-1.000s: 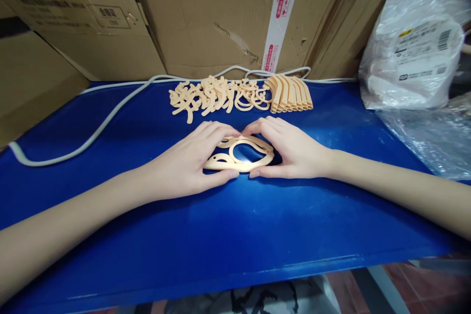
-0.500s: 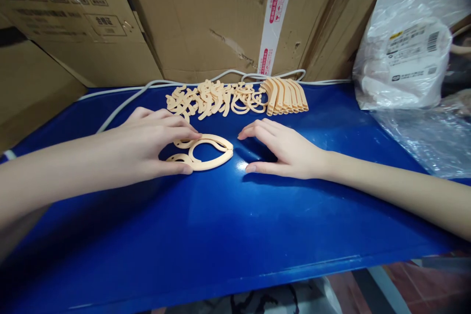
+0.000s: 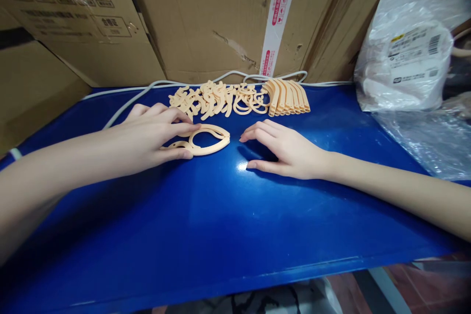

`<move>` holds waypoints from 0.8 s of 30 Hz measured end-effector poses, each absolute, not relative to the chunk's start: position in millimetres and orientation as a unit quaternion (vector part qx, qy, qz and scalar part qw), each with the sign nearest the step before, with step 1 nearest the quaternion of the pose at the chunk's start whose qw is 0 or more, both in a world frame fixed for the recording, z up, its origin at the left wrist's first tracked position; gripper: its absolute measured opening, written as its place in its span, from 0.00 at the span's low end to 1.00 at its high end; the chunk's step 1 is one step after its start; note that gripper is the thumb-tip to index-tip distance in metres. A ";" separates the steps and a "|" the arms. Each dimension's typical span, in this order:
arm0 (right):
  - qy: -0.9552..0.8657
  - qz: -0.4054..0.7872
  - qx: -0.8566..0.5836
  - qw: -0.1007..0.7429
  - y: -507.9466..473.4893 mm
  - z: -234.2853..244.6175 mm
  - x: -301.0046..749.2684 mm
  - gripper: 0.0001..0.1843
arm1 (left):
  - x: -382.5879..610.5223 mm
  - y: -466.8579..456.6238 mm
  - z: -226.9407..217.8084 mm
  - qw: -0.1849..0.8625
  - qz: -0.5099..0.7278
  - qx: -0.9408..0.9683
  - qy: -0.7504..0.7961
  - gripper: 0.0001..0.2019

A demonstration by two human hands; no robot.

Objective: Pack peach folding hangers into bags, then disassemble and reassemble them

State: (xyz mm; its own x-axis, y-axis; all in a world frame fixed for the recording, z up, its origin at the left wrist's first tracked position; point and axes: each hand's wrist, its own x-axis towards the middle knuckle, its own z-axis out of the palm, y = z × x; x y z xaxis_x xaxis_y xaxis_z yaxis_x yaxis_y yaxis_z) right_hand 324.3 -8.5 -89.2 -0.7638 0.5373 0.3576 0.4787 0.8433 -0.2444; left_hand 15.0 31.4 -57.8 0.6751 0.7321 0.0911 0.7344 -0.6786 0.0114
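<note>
My left hand (image 3: pixel 156 132) is closed on a cream plastic folding clothes hanger (image 3: pixel 212 150), thumb on the near side and fingers on the far side. The hanger's two curved arms are folded together into a pointed loop facing right; my hand partly covers its left end. To the right of that tip, my right hand (image 3: pixel 285 151) rests by the blue surface, fingers curved and thumb apart, with nothing between them. Behind both hands lie a heap of small curved cream parts (image 3: pixel 209 99) and a row of stacked cream hanger arms (image 3: pixel 287 98).
Cardboard boxes (image 3: pixel 221 14) stand along the back of the blue table (image 3: pixel 228 235). A white cable (image 3: pixel 136 97) runs along their foot. Clear plastic bags (image 3: pixel 401 68), one with a label, sit at the right. The table's front edge lies near me.
My left hand has moved the folding hanger slightly away from me, toward the heap of parts. My right hand has stayed almost in place.
</note>
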 end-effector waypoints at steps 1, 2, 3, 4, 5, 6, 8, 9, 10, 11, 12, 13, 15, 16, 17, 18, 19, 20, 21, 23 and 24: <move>-0.938 0.066 -0.271 0.207 -8.6 -89.1 324.2 0.21 | 14.1 32.9 -59.2 0.014 -0.048 -0.917 -0.396 0.21; -0.939 0.062 -0.270 0.203 -8.7 -88.9 324.1 0.20 | 13.0 34.2 -60.6 0.013 -0.053 -0.919 -0.392 0.20; -0.940 0.059 -0.269 0.199 -8.9 -88.7 324.0 0.20 | 11.8 35.3 -61.9 0.012 -0.060 -0.920 -0.388 0.20; -0.941 0.057 -0.268 0.196 -9.0 -88.6 323.9 0.19 | 10.6 36.2 -63.2 0.011 -0.067 -0.920 -0.387 0.20; -0.942 0.055 -0.267 0.195 -9.1 -88.5 323.9 0.19 | 9.6 36.8 -64.3 0.012 -0.071 -0.919 -0.387 0.20; -0.943 0.054 -0.266 0.194 -9.2 -88.4 323.8 0.19 | 8.8 37.2 -65.1 0.014 -0.069 -0.918 -0.389 0.20; -0.943 0.054 -0.265 0.195 -9.2 -88.4 323.8 0.19 | 8.1 37.3 -66.3 0.015 -0.069 -0.916 -0.394 0.21; -0.943 0.054 -0.265 0.195 -9.1 -88.4 323.8 0.19 | 8.1 37.2 -66.6 0.012 -0.073 -0.915 -0.396 0.21; -0.943 0.055 -0.265 0.195 -9.0 -88.5 323.8 0.19 | 8.4 37.2 -66.7 0.007 -0.077 -0.914 -0.399 0.21; -0.943 0.054 -0.265 0.195 -9.0 -88.6 323.8 0.19 | 8.6 37.3 -66.7 0.002 -0.084 -0.912 -0.402 0.22; -0.943 0.054 -0.265 0.195 -8.9 -88.8 323.8 0.19 | 8.9 37.4 -66.7 -0.001 -0.089 -0.910 -0.404 0.22; -0.943 0.053 -0.266 0.195 -8.9 -88.9 323.9 0.19 | 9.1 37.7 -66.5 -0.001 -0.090 -0.910 -0.406 0.23; -0.943 0.052 -0.267 0.194 -9.1 -89.1 324.0 0.19 | 9.3 38.4 -65.8 0.008 -0.077 -0.911 -0.404 0.24; -0.943 0.051 -0.267 0.194 -9.2 -89.1 324.1 0.19 | 9.6 38.6 -65.2 0.014 -0.065 -0.913 -0.402 0.24; -0.943 0.050 -0.267 0.194 -9.3 -89.2 324.1 0.19 | 10.0 38.4 -64.4 0.021 -0.053 -0.914 -0.401 0.24; -0.943 0.049 -0.266 0.195 -9.4 -89.2 324.2 0.19 | 10.8 37.8 -63.3 0.027 -0.036 -0.915 -0.402 0.25; -0.943 0.048 -0.265 0.195 -9.4 -89.3 324.3 0.19 | 11.9 36.7 -62.2 0.032 -0.022 -0.914 -0.404 0.25; -0.943 0.047 -0.265 0.196 -9.3 -89.3 324.3 0.19 | 13.2 35.4 -60.9 0.037 -0.008 -0.912 -0.408 0.26; -0.943 0.047 -0.265 0.196 -9.2 -89.3 324.4 0.19 | 14.5 33.9 -59.7 0.042 0.003 -0.910 -0.413 0.26; -0.944 0.047 -0.264 0.194 -8.9 -89.2 324.4 0.19 | 16.7 31.7 -58.0 0.051 0.016 -0.905 -0.422 0.25; -0.944 0.047 -0.265 0.192 -8.8 -89.2 324.4 0.20 | 17.3 31.2 -57.7 0.051 0.019 -0.904 -0.424 0.25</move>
